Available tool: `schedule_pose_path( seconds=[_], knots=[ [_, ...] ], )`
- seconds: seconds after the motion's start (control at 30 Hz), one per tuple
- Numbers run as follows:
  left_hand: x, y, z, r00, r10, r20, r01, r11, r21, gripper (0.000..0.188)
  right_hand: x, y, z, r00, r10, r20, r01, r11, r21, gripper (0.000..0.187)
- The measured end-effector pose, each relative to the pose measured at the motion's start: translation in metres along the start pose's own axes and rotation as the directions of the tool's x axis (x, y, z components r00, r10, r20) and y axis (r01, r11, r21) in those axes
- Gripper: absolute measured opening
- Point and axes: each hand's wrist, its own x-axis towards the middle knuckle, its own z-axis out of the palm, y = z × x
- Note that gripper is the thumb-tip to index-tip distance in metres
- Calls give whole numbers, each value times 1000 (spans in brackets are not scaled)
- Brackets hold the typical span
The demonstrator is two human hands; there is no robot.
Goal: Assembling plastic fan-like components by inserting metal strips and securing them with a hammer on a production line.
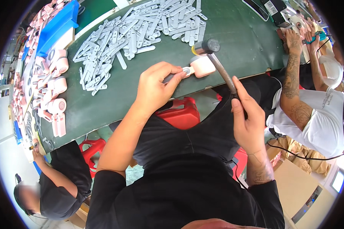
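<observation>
My left hand is closed round the grey-faced handle of a small pink part shaped like a hair dryer, holding it at the table's near edge. Its rounded pink head points right, away from my fingers. In my right hand is a mallet, gripped by its dark handle. The mallet's cylindrical head, black with a yellowish end, is just above the pink head; whether they touch I cannot tell. Beyond my hands spreads a heap of long grey plastic strips, some with a hole at one end.
Several pink hair dryer bodies stand along the left of the green table, near a blue bin. A phone lies at the far right. Co-workers sit left and right. Red stools are under the table edge.
</observation>
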Motion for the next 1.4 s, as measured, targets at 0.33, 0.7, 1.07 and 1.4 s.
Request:
schedule_pose_path(
  seconds=[0.33, 0.7, 1.07, 1.4],
  knots=[
    [1, 4, 0, 998, -64, -13, 64, 998, -8, 18, -2, 33, 32, 992, -121, 23, 122, 986, -110, 51],
    [-28, -20, -34, 999, 33, 1, -32, 977, 212, 30, -1, 9, 33, 972, -141, 186, 183, 955, -234, 54],
    [-30, -25, -29, 999, -28, -15, 30, 991, 128, 29, -1, -2, 22, 971, -136, 199, 191, 937, -293, 55],
    [-39, -24, -50, 989, -96, -109, 99, 995, 24, 22, 23, -5, 27, 972, -219, 85, 222, 975, -27, 49]
  ],
)
